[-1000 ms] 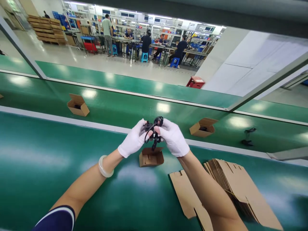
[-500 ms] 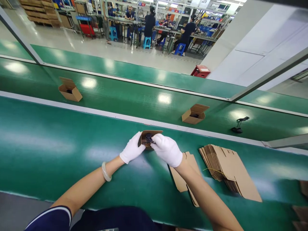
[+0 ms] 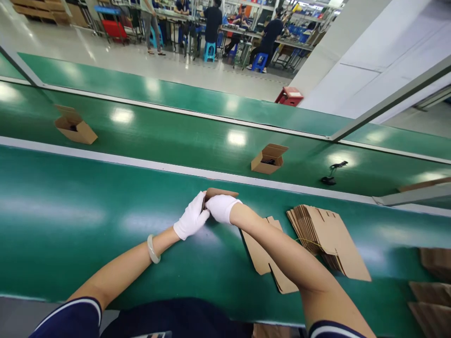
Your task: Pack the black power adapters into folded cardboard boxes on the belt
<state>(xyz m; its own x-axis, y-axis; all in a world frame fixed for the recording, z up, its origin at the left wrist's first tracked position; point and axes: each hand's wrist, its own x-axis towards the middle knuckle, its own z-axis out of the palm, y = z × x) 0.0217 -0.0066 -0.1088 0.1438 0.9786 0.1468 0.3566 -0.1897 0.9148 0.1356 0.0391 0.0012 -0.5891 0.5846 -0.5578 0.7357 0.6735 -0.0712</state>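
A small cardboard box (image 3: 220,193) sits at the middle of the frame, just above the near edge of the wide green conveyor belt (image 3: 70,225). Only its brown upper edge shows; the rest is hidden behind the hands. The white-gloved left hand (image 3: 192,217) presses against its left end, and the white-gloved right hand (image 3: 221,209) covers its near side. The two hands are closed together on the box, touching each other, and its contents cannot be seen.

A jade bangle (image 3: 152,249) circles the left wrist. Under the right forearm lies a flat cardboard blank (image 3: 259,249), and just beyond it stands a stack of flat cardboard blanks (image 3: 326,241). More cardboard (image 3: 431,291) lies at the lower right. On the farther green belt (image 3: 169,126) sit two open boxes (image 3: 269,158) (image 3: 74,126) and a black cable (image 3: 333,172). Workers (image 3: 212,21) occupy benches at the top of the frame.
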